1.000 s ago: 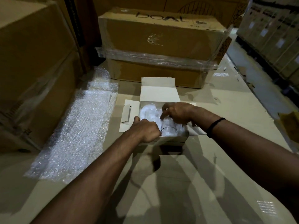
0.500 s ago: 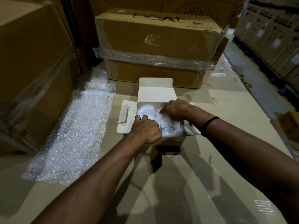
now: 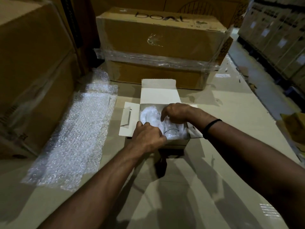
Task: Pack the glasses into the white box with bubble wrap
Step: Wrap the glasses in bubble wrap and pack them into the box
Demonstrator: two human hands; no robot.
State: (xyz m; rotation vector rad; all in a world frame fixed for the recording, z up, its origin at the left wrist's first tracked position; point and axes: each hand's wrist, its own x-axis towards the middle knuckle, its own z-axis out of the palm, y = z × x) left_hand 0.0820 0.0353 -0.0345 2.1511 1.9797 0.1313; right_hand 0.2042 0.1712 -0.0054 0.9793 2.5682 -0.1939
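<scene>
In the open white box [image 3: 158, 95], the left hand [image 3: 148, 138] grips the bubble wrap [image 3: 148, 115] beside a glass [image 3: 171, 131]. The right hand [image 3: 176, 113], fingers curled, pinches the same wrap.

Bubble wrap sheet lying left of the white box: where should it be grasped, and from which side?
Probably pinch the bubble wrap sheet at its right edge, beside the white box, coming from above. It lies flat, so only an edge offers purchase, and this one is nearest the left hand.
</scene>
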